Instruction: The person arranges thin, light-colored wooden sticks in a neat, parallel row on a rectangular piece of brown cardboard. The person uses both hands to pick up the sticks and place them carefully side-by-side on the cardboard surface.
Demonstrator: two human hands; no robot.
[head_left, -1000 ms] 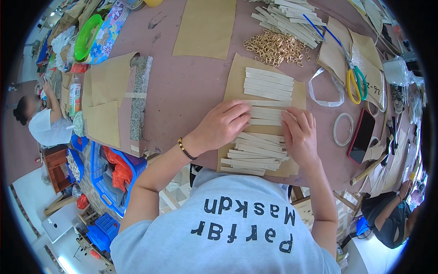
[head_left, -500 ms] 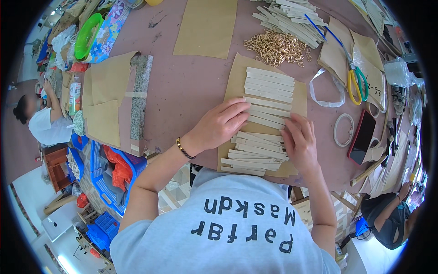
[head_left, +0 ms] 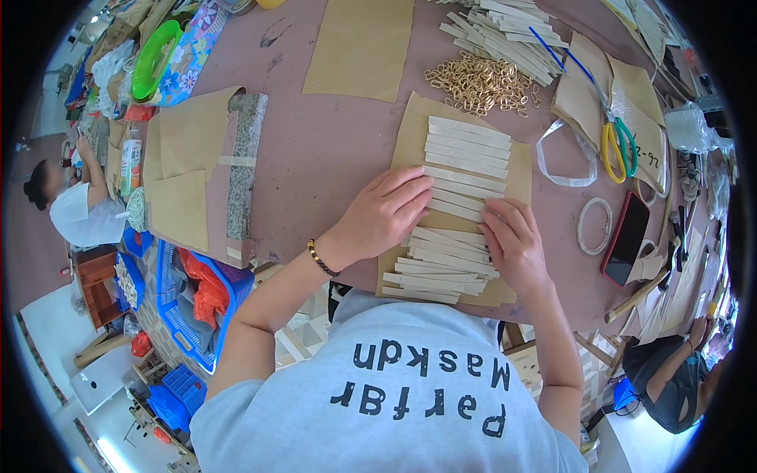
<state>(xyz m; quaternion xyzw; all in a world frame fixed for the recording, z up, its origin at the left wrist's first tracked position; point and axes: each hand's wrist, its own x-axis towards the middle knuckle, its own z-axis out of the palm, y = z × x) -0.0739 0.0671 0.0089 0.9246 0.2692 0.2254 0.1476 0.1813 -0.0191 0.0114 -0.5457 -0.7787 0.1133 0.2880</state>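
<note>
Flat pale strips (head_left: 467, 183) lie side by side in a row on a brown paper sheet (head_left: 520, 164). At their left ends is my left hand (head_left: 388, 211), its fingers close together and pressed on the tips. My right hand (head_left: 514, 240) has curled fingers and thumb at the right end of the lowest strip in that row, apparently pinching it. A looser pile of strips (head_left: 441, 266) overlaps unevenly nearer my body, just under both hands. Another neat group of strips (head_left: 468, 142) sits at the far end of the sheet.
Beyond the sheet are a heap of gold-coloured metal links (head_left: 481, 83) and more strips (head_left: 505, 35). At right lie scissors (head_left: 611, 146), a white tape ring (head_left: 594, 225) and a phone (head_left: 627, 236). A patterned grey block (head_left: 246, 165) stands left. Other people sit at both sides.
My right hand has shifted slightly left and up along the strip ends, its fingers more curled. My left hand stays at the left ends.
</note>
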